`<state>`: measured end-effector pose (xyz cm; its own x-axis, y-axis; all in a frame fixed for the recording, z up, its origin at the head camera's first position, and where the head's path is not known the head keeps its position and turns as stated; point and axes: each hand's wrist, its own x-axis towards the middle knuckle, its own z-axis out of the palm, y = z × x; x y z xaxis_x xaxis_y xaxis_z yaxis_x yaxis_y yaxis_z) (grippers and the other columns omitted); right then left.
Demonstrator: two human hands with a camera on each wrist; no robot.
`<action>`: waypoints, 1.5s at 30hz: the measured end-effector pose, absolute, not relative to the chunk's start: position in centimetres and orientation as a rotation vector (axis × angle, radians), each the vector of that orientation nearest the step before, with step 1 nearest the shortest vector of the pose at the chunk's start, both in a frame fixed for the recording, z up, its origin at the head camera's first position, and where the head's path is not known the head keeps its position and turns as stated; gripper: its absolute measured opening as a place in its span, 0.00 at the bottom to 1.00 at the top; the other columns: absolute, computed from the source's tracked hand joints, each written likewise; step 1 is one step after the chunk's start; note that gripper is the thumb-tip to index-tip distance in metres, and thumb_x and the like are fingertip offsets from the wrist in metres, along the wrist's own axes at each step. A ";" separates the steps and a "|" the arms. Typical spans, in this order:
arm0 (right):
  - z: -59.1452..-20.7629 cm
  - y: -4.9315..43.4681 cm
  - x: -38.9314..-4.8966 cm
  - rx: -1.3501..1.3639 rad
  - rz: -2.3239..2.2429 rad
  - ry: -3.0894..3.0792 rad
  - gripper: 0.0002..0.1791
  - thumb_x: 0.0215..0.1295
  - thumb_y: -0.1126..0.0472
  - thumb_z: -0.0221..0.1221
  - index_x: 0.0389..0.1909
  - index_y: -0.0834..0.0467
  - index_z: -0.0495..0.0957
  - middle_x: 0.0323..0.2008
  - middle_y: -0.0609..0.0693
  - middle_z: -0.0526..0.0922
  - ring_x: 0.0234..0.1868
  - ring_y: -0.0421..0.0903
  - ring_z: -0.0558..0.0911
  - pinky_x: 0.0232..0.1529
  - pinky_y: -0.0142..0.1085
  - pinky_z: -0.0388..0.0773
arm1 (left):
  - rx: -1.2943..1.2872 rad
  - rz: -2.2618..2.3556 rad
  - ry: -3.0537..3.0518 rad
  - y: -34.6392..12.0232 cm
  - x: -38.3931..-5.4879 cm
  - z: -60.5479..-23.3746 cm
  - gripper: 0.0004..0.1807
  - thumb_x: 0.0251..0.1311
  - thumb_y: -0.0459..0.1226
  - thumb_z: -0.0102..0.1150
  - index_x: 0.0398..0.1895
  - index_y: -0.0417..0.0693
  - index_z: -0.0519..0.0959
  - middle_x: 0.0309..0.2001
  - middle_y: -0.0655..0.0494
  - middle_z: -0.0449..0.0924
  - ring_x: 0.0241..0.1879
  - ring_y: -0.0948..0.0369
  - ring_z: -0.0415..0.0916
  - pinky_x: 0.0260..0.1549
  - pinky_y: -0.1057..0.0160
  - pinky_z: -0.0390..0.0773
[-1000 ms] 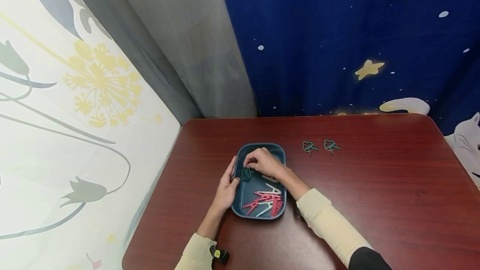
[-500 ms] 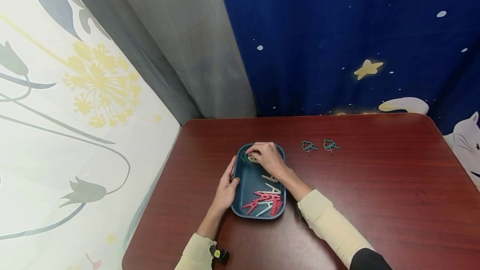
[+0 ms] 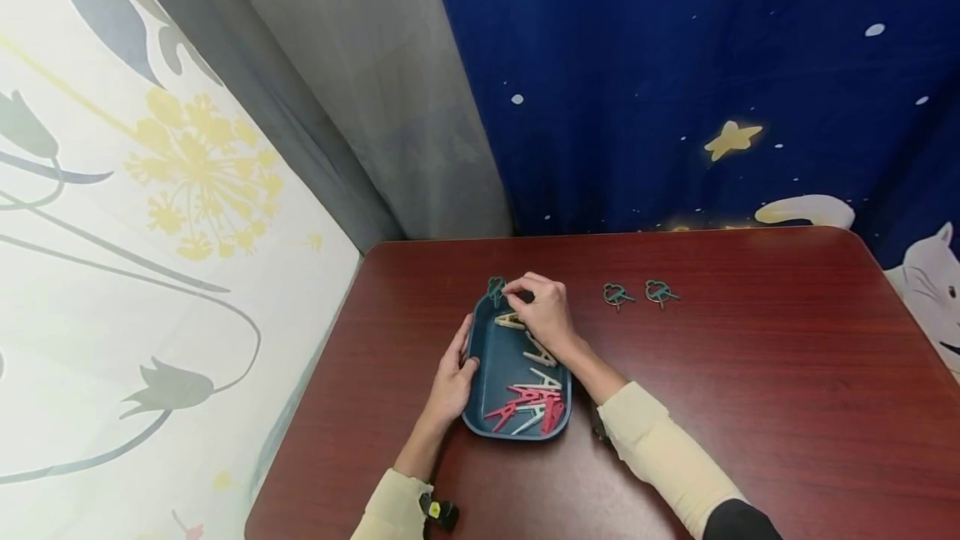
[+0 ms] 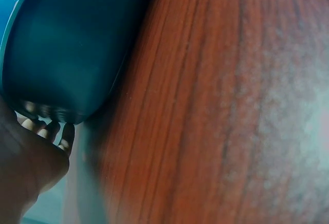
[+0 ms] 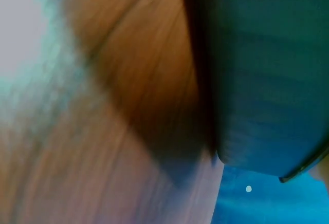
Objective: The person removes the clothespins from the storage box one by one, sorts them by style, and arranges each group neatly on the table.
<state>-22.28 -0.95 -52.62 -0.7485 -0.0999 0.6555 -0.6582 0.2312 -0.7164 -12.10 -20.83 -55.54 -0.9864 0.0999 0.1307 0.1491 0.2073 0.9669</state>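
Note:
A green wire clip (image 3: pixel 496 291) with rounded loops is pinched in the fingertips of my right hand (image 3: pixel 546 307), over the far left corner of a blue tray (image 3: pixel 491 373). Along the tray's left side, my left hand (image 3: pixel 452 373) grips the wall, thumb at the rim and fingers along the outside. Inside lie a pale clothespin (image 3: pixel 510 321) near the far end and a second one by the right wall. Red clothespins (image 3: pixel 552 412) and whitish ones (image 3: pixel 532 417) are heaped at the near end. The left wrist view shows fingers (image 4: pixel 66 136) against the tray's outer wall (image 4: pixel 61 54).
Two similar green clips (image 3: pixel 617 296) lie side by side on the reddish-brown table (image 3: pixel 712 390), right of the tray. A patterned wall (image 3: pixel 187 340) borders the table on the left. Grey and blue curtains (image 3: pixel 615 107) hang behind its far edge.
My right hand has lifted the green clip from inside the tray up to its far rim, uncovering the pale clothespin at the far end. My left hand has stayed on the tray.

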 end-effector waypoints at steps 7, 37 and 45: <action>-52.6 -0.1 -22.3 0.629 1.662 -1.926 0.07 0.59 0.72 0.73 0.33 0.56 0.91 0.31 0.46 0.89 0.33 0.44 0.87 0.36 0.32 0.79 | -0.245 -1.958 -2.405 -20.9 -11.9 -55.9 0.41 0.72 0.18 0.41 0.87 0.44 0.51 0.84 0.49 0.53 0.81 0.48 0.54 0.75 0.42 0.56; -51.3 18.3 -23.7 0.101 1.732 -1.757 0.06 0.58 0.79 0.72 0.36 0.75 0.88 0.34 0.73 0.87 0.31 0.29 0.87 0.35 0.21 0.79 | -0.256 -1.967 -2.386 -20.8 -12.1 -55.5 0.42 0.70 0.17 0.40 0.86 0.40 0.49 0.84 0.49 0.52 0.81 0.49 0.54 0.75 0.43 0.55; -53.2 23.2 -23.2 -0.063 1.721 -1.791 0.05 0.62 0.78 0.69 0.38 0.75 0.88 0.34 0.62 0.91 0.33 0.29 0.88 0.40 0.22 0.81 | -0.250 -1.955 -2.395 -20.7 -11.9 -55.5 0.42 0.70 0.18 0.41 0.87 0.44 0.50 0.84 0.50 0.52 0.81 0.50 0.54 0.75 0.43 0.55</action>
<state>-23.24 23.18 -53.22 -0.7907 0.4556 0.4089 -0.3903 0.1394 -0.9101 -11.93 -20.72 -55.46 -0.9862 0.0997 0.1320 0.1493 0.1927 0.9698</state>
